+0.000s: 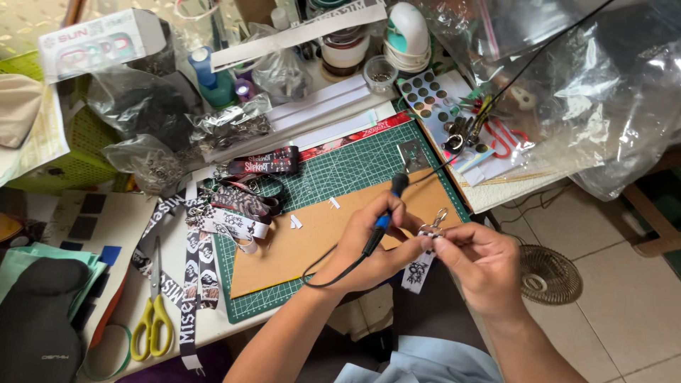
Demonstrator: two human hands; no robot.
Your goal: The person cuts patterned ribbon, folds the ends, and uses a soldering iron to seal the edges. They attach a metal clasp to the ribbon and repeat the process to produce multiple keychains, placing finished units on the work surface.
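My left hand point(372, 245) grips a blue and black soldering pen point(386, 213), its cord looping down to the left and another cord running up to the right. My right hand point(479, 259) pinches a short printed strap with a metal clasp point(424, 257), held against the pen's lower end. Both hands hover over the front edge of a brown board point(312, 241) that lies on a green cutting mat point(347, 167).
Printed lanyard straps point(237, 206) are piled at the mat's left. Yellow-handled scissors point(154, 312) lie at the front left. Bags of metal clasps point(227, 128), tape rolls, bottles, and a tool tray point(443, 106) crowd the back. A small fan point(546, 273) sits on the tiled floor.
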